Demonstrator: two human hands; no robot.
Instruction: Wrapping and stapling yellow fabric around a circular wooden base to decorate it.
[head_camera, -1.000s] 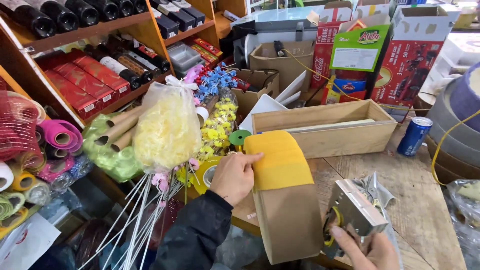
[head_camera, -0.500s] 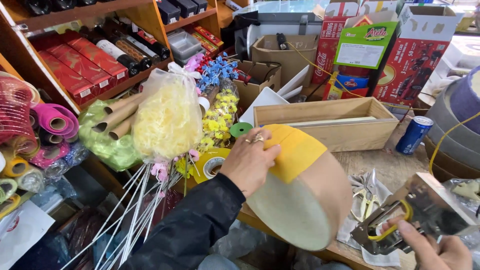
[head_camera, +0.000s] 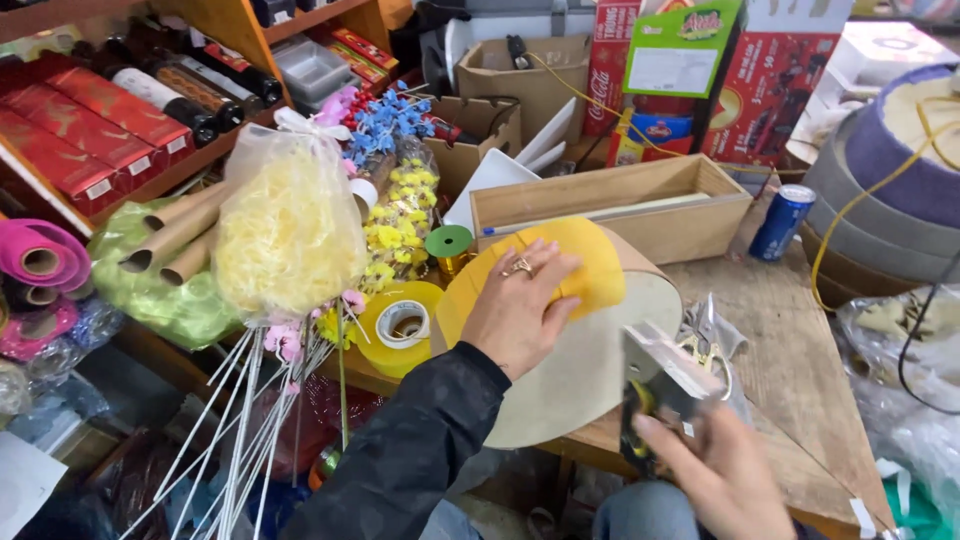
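Yellow sheet pressed onto round box

Fingers of my left hand (head_camera: 520, 310) spread flat, pinning yellow sheet (head_camera: 560, 275) against the tilted round box (head_camera: 590, 370) at the wooden table (head_camera: 790, 370) edge. My right hand (head_camera: 715, 475) is wrapped tight around a metal stapler (head_camera: 660, 385), just beside the box.
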